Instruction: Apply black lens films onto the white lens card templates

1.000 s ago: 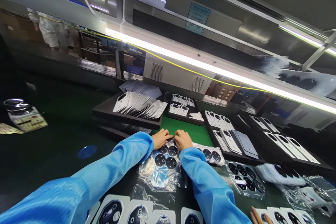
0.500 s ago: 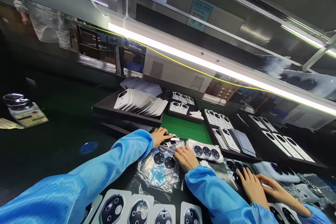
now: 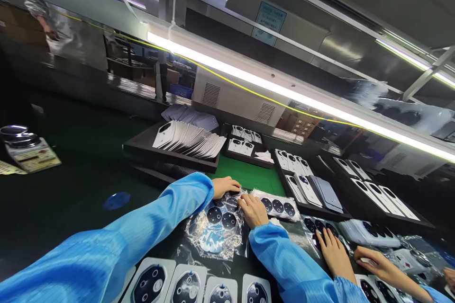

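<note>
Clear film with round black lens plates (image 3: 214,215) lies in front of me over crumpled plastic and a blue-printed piece (image 3: 212,239). My left hand (image 3: 225,186) is closed at the far edge of these plates, its fingertips pointing right. From the right, my right hand (image 3: 253,210) reaches in with bent fingers pressed on the same film; its fingertips are close to those of the left. What lies under both sets of fingertips is hidden. White phone-shaped panels (image 3: 186,288) with black round plates lie along the near edge.
A wrapped stack of lens plates (image 3: 277,205) sits right of my hands. Behind stand black trays (image 3: 170,156) of white and grey panels. On the right, a co-worker's hands (image 3: 334,252) work over more lens plates. Metal rings (image 3: 26,139) lie far left.
My left hand has shifted slightly right and drawn its outstretched fingers in, nearer my right hand. The white piece by its fingertips no longer shows. The co-worker's two hands have moved apart.
</note>
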`<state>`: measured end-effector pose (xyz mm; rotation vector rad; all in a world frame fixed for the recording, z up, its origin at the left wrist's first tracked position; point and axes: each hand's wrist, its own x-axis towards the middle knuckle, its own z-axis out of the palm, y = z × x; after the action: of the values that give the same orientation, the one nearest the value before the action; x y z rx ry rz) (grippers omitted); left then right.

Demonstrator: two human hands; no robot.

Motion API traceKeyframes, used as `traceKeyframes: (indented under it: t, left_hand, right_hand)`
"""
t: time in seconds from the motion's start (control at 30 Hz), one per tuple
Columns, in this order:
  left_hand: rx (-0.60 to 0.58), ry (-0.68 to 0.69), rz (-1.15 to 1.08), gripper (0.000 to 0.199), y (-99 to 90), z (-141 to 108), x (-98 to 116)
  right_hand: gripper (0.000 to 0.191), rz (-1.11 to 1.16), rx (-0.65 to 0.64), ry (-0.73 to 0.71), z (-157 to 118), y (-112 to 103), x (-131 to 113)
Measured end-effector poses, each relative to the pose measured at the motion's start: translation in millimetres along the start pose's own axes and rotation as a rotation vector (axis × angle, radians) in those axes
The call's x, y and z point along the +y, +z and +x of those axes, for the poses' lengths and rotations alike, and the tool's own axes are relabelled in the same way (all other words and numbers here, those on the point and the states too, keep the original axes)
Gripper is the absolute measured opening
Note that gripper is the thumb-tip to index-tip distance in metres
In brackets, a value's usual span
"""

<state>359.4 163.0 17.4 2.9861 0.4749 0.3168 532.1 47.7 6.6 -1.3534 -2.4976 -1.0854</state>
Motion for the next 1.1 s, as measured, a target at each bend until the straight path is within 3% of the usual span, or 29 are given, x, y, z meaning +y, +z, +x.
traceKeyframes:
  t: [0.17,0.43,0.53,0.67,0.77,1.1]
  left_hand:
    - [-0.010,0.001,-0.035,0.031,4.5,-0.1,1.2]
    - [-0.022,-0.030,-0.064,0.033,5.9,-1.9,-3.3]
    - [-0.026,-0.009,-0.070,0.036,5.2,-5.7,-4.4]
    - [-0.054,0.033,-0.075,0.039,3.9,-19.0,-8.7]
    - [-0.089,0.047,-0.082,0.042,2.1,-31.8,-14.4]
    - [-0.150,0.074,-0.105,0.043,-3.9,-44.6,-22.6]
  right_hand:
    - [0.007,0.024,-0.015,-0.081,0.1,-8.0,-1.5]
    - [0.027,0.181,-0.044,-0.328,-0.7,-32.5,-24.5]
    - [0.020,0.217,-0.073,-0.302,-0.5,-42.6,-30.3]
    - [0.005,0.243,-0.124,-0.155,1.1,-49.8,-35.0]
    - [0.005,0.265,-0.152,-0.117,3.0,-51.4,-39.0]
    - [0.003,0.363,-0.224,-0.371,-11.4,-71.1,-53.3]
